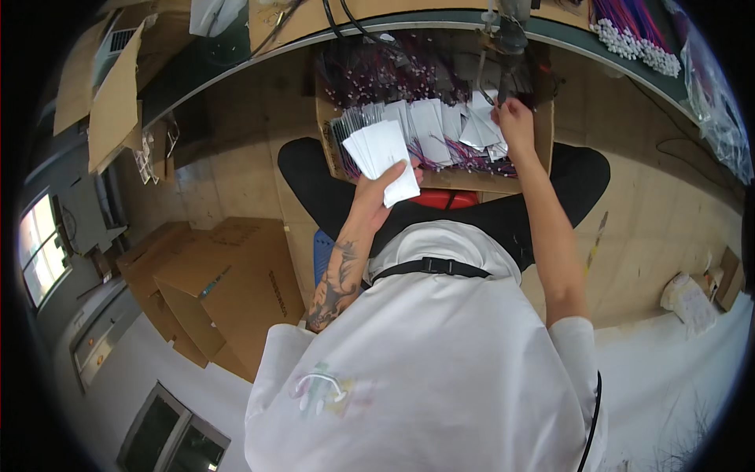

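Note:
A fanned stack of white paper slips (376,148) is gripped in my left hand (379,190), thumb on top, above the near left part of an open cardboard box (489,184). My right hand (515,126) is at the box's right side with its fingers pinched together. What they hold, if anything, is too small to make out. Beside those fingers lie loose white slips (478,130). More white slips (429,132) stand in rows across the box, among thin purple and red wires with small white ends (385,71).
A curved-looking table edge (236,72) runs above the box, with a dark metal fixture (511,39) hanging at it. Wire bundles with white connectors (638,46) and a clear plastic bag (714,102) are at the right. Large cartons (240,283) stand on the left; something red (447,199) shows below the box.

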`<action>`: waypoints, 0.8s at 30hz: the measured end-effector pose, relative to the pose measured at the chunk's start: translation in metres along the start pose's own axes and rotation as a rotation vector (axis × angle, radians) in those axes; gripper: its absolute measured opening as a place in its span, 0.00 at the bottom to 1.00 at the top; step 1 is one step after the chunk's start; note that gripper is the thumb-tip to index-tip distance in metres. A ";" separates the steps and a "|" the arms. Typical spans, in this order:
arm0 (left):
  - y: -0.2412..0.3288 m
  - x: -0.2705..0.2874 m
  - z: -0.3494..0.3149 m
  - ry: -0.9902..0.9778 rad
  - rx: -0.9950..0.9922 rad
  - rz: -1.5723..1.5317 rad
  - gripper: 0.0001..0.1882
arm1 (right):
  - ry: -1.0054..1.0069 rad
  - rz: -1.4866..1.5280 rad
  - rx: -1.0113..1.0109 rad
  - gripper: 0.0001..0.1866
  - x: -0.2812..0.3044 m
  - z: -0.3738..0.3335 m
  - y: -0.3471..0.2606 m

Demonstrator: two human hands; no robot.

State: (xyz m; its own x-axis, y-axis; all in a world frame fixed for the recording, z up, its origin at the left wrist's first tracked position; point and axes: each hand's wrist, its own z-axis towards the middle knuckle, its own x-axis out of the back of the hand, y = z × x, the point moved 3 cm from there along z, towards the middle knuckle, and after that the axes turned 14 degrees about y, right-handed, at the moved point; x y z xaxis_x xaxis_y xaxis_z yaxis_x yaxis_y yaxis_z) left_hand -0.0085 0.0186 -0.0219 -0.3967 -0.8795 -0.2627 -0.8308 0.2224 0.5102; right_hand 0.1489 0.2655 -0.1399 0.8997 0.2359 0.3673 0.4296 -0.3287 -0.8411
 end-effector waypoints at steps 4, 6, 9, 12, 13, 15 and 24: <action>-0.001 0.010 -0.007 0.007 0.001 0.003 0.23 | 0.022 -0.416 0.345 0.17 -0.029 0.034 -0.011; -0.003 0.020 -0.011 0.032 0.000 -0.014 0.22 | 0.038 -0.572 0.264 0.16 -0.049 0.029 -0.015; -0.009 0.008 -0.006 -0.002 -0.001 0.050 0.22 | 0.133 -0.421 0.551 0.19 -0.024 0.041 0.005; -0.011 0.018 -0.011 -0.037 -0.038 0.110 0.22 | -0.196 -0.253 0.203 0.16 0.000 -0.018 -0.032; -0.012 0.012 -0.012 -0.090 -0.063 0.163 0.22 | -0.176 -0.256 0.215 0.16 0.024 -0.023 -0.039; -0.009 0.003 -0.018 -0.133 -0.022 0.143 0.23 | -0.271 -0.010 0.075 0.13 0.061 -0.029 -0.048; -0.003 -0.010 -0.042 -0.332 -0.017 -0.008 0.29 | 0.378 0.192 0.501 0.16 0.171 -0.012 -0.205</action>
State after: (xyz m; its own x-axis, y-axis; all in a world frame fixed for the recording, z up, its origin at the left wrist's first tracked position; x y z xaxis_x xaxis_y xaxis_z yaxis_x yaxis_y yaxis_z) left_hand 0.0145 0.0094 0.0131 -0.4978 -0.6953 -0.5184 -0.8292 0.2065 0.5193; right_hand 0.2152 0.3624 0.1002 0.9612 -0.1527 0.2295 0.2526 0.1542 -0.9552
